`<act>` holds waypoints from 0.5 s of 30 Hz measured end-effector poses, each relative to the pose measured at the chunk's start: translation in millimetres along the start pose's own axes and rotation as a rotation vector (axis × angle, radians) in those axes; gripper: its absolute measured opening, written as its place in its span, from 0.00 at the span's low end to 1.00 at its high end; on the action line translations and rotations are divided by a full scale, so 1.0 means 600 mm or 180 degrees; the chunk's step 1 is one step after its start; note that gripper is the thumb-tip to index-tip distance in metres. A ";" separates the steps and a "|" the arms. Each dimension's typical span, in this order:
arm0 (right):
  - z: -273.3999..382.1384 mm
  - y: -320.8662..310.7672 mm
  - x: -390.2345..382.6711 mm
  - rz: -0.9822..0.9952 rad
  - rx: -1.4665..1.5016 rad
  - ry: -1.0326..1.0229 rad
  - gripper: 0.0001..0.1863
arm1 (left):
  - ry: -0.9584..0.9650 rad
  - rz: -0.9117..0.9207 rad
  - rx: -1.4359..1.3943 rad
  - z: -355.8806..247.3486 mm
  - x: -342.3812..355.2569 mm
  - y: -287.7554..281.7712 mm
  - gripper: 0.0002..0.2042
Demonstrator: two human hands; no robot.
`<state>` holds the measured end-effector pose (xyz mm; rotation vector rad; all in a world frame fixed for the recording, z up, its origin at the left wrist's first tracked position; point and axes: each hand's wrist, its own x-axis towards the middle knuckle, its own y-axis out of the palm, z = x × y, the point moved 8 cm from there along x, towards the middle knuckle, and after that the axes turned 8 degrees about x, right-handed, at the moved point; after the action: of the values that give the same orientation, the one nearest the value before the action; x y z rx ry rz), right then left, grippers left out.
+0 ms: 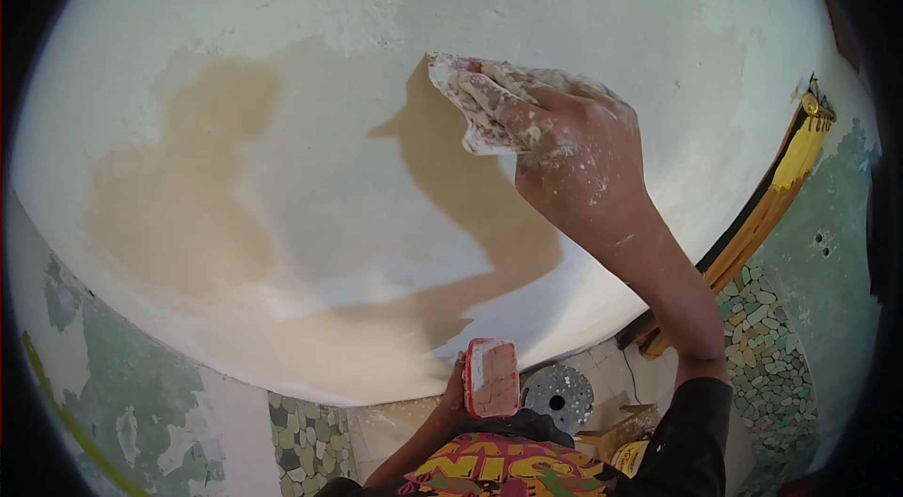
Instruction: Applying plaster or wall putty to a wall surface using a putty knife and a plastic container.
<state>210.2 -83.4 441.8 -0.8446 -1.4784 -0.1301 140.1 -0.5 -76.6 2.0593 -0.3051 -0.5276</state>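
Note:
A broad pale wall fills most of the view, with smooth white areas and duller patches. Raised against its upper middle is my right hand, smeared with white putty. Its fingers close on a flat, putty-caked spreader, whose lower edge shows below them; how far the spreader touches the wall I cannot tell. Low in front of my chest, my left hand grips the side of a red-rimmed rectangular tub. Pinkish-white putty lies inside the tub. Most of the left fingers are hidden behind it.
A wooden frame with a yellow part edges the wall at right. Patchy green walls and pebble-patterned strips flank both sides. Below are a speckled round disc with a central hole, a small wooden stool and a cable.

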 end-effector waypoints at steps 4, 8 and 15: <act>-0.019 -0.017 0.043 0.0037 0.0287 -0.0023 0.19 | -0.0101 0.0302 -0.0094 -0.002 -0.006 0.012 0.40; -0.055 -0.063 0.083 -0.0707 -0.0290 0.0083 0.18 | -0.0073 0.0420 -0.0215 0.006 -0.002 0.019 0.40; 0.009 0.024 -0.020 0.0409 -0.0017 -0.0056 0.24 | 0.0052 0.0236 -0.0285 0.004 -0.013 0.013 0.39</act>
<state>212.2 -75.0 424.4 -0.9446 -1.4365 -0.0309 132.3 -3.0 -69.1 1.9570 -0.3407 -0.4709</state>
